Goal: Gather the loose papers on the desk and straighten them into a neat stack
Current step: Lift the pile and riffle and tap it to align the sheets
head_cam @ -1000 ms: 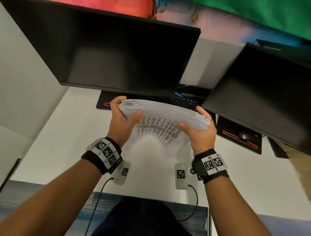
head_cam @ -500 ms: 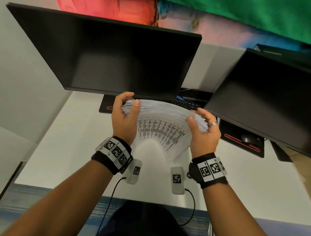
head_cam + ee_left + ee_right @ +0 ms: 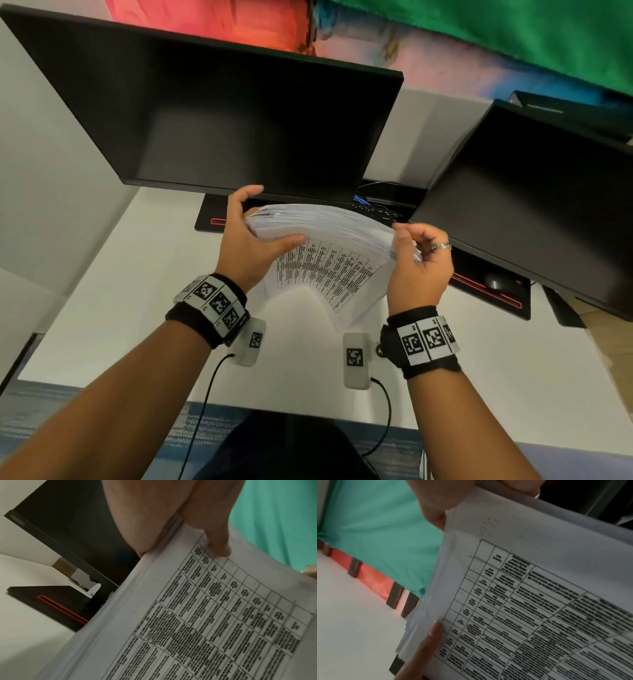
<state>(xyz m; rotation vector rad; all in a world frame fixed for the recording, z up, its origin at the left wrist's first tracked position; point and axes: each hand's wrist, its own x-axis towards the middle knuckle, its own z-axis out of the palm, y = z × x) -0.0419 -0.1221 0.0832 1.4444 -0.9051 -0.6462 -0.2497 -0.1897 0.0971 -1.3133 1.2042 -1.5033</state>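
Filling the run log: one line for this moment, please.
paper stack: upright on desk, edges uneven | left hand: grips left side | right hand: holds right side | step: straightening unfinished

Your papers [image 3: 329, 236] are white, the facing sheet printed with a black-lined table of dense black text. Your desk [image 3: 113, 294] is white. Both monitors [image 3: 219, 120] have black screens and black frames. The mat [image 3: 493, 301] under the right one is black with a red outline stripe. Your wristbands [image 3: 423, 342] are black, carrying white tags with black square-code patterns. Your ring [image 3: 440, 246] is silver. The backdrop shows a red cloth [image 3: 212, 20] and a green cloth [image 3: 513, 31]. The cables [image 3: 205, 404] are black.
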